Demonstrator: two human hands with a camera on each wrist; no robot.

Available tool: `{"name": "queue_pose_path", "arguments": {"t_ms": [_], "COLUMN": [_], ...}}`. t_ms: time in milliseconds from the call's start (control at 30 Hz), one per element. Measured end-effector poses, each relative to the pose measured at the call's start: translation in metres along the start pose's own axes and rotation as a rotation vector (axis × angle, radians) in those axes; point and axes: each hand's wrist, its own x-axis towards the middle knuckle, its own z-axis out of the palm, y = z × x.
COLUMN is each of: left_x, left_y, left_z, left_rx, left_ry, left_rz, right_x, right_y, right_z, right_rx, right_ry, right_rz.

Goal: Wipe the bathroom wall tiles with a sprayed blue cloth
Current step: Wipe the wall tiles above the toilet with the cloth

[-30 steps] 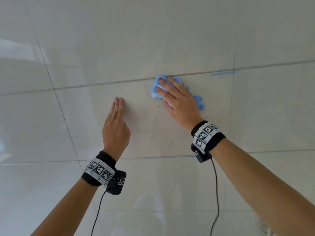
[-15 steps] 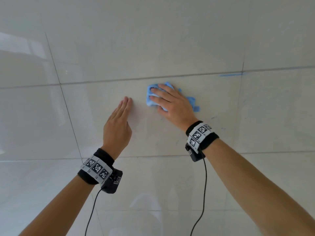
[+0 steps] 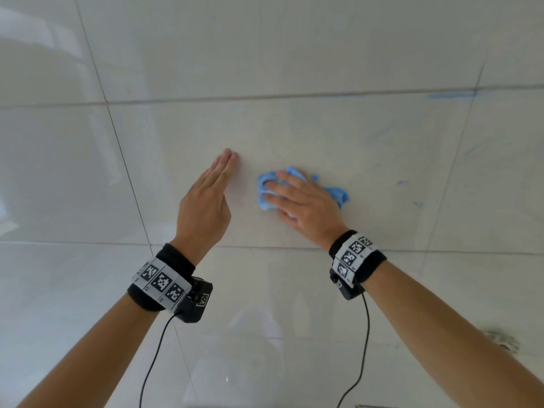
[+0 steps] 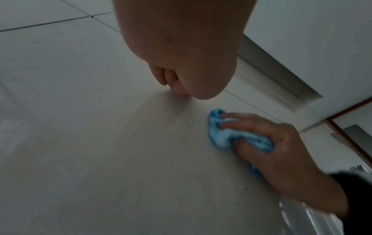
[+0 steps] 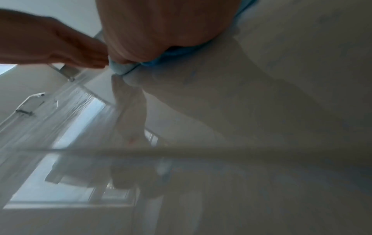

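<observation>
Blue cloth (image 3: 337, 193) on wall tiles (image 3: 382, 148) under right hand (image 3: 303, 203), fingers flat, seemingly ungripped; left hand (image 3: 203, 207), straight-fingered, empty, just left of it.

Your right hand (image 3: 306, 208) presses the bunched blue cloth (image 3: 264, 199) onto the tile (image 3: 382, 160), your left hand (image 3: 203, 208) set edge-on just beside it, fingers straight.

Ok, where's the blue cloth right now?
In the head view, the blue cloth is pressed against the wall tile under the right hand, just right of the left hand.
</observation>
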Motion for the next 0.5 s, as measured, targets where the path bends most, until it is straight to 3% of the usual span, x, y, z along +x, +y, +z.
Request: {"name": "queue_pose_path", "arguments": {"t_ms": [133,233,367,500], "left_x": [-0.010,-0.018,-0.037,-0.062], "left_y": [0.001,0.003,0.015,0.038], "left_z": [-0.001,-0.003,-0.008,-0.011], "left_rx": [0.000,0.008,-0.026,-0.115], "left_ry": [-0.037,-0.083,-0.151,-0.165], "left_rz": [-0.020,-0.055,-0.129,-0.194], "right_x": [-0.050,-0.079,-0.091,-0.077], "right_y": [-0.028,-0.049,-0.085,-0.113], "right_z": [0.024,0.039,0.037,0.008], "right_rx": [0.030,0.121,0.254,0.469], "right_ry": [-0.130,-0.199,-0.230,-0.036], "right_rz": [-0.091,-0.071,0.118,0.590]}}
